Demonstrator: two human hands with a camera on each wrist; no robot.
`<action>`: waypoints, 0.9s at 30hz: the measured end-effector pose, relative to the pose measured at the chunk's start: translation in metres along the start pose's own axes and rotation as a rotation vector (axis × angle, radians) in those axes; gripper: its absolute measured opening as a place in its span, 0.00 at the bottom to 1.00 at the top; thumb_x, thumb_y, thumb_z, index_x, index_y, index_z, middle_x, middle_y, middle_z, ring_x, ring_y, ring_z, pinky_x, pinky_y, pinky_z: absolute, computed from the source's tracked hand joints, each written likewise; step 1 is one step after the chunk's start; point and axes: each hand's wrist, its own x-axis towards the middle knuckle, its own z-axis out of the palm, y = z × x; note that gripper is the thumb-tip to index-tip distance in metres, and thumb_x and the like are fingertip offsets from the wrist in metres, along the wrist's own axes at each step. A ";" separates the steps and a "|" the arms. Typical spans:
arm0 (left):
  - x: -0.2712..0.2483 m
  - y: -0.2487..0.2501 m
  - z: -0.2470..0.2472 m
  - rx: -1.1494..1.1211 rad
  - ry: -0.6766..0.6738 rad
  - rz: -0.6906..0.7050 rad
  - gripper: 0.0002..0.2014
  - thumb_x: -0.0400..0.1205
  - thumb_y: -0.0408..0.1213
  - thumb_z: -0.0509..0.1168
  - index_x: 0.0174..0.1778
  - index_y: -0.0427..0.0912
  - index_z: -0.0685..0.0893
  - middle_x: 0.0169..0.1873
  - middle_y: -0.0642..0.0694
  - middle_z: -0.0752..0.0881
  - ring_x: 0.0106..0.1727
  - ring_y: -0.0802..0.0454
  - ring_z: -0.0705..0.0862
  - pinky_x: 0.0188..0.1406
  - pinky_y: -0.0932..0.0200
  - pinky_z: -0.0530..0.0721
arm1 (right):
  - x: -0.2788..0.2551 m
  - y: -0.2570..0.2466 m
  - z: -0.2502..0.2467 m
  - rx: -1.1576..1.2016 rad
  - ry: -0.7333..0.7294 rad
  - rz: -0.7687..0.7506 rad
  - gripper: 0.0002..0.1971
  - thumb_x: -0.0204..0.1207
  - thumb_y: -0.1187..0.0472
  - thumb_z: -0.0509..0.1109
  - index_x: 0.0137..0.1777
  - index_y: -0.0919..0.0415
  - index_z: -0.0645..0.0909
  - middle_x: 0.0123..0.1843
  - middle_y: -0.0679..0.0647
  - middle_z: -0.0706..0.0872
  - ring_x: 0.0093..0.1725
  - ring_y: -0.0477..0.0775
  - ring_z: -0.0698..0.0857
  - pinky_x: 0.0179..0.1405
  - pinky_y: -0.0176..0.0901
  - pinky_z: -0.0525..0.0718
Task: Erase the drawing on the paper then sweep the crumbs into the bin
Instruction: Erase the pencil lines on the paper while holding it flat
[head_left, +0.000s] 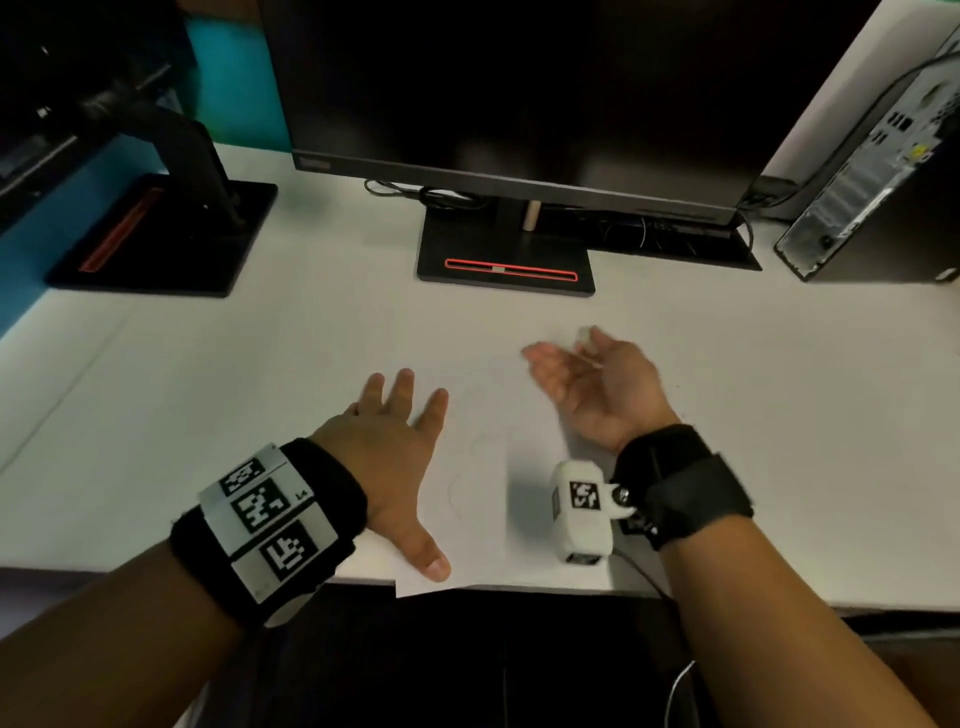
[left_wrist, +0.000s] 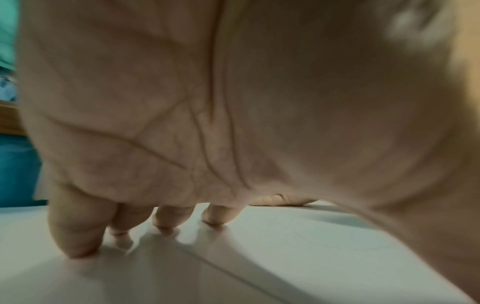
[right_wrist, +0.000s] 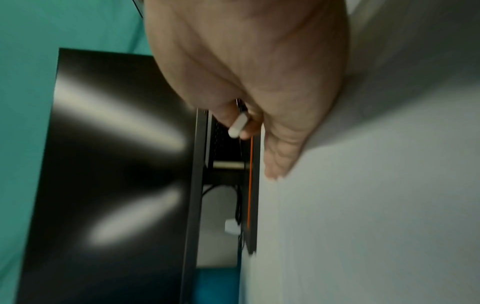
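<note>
A white sheet of paper (head_left: 483, 519) lies on the white desk, its near corner hanging over the front edge. Only faint pencil traces (head_left: 460, 486) show on it. My left hand (head_left: 400, 415) lies flat on the sheet's left part, fingers spread; in the left wrist view its fingertips (left_wrist: 166, 222) press the paper (left_wrist: 311, 257). My right hand (head_left: 566, 353) stands on its little-finger edge at the sheet's far right. Its thumb and a finger pinch a small white eraser (head_left: 584, 338), also seen as the eraser (right_wrist: 237, 125) in the right wrist view. No bin is in view.
A dark monitor (head_left: 519, 104) on a black base (head_left: 504, 270) stands behind the paper. A second monitor stand (head_left: 166, 234) is at the back left, a computer tower (head_left: 883, 182) at the back right. The desk's front edge (head_left: 727, 597) runs just below my wrists.
</note>
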 end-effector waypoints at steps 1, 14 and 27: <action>0.000 0.000 0.000 -0.001 0.003 0.001 0.81 0.56 0.74 0.79 0.83 0.49 0.21 0.82 0.38 0.22 0.84 0.33 0.26 0.84 0.35 0.52 | 0.004 -0.011 -0.007 0.061 0.075 -0.098 0.17 0.90 0.57 0.57 0.41 0.63 0.79 0.61 0.70 0.83 0.59 0.67 0.87 0.73 0.56 0.81; 0.001 -0.001 0.000 0.001 -0.006 -0.001 0.82 0.55 0.75 0.78 0.83 0.49 0.22 0.82 0.39 0.21 0.84 0.34 0.26 0.84 0.35 0.53 | -0.047 0.022 -0.033 -0.242 -0.186 0.266 0.26 0.88 0.53 0.58 0.50 0.77 0.88 0.64 0.73 0.87 0.64 0.67 0.89 0.65 0.57 0.86; 0.002 0.000 0.000 0.009 -0.016 -0.012 0.82 0.55 0.76 0.77 0.82 0.51 0.20 0.81 0.40 0.20 0.84 0.35 0.26 0.84 0.36 0.56 | -0.084 -0.001 -0.071 -0.304 -0.186 0.237 0.19 0.83 0.55 0.61 0.46 0.70 0.88 0.61 0.76 0.87 0.59 0.70 0.90 0.61 0.57 0.88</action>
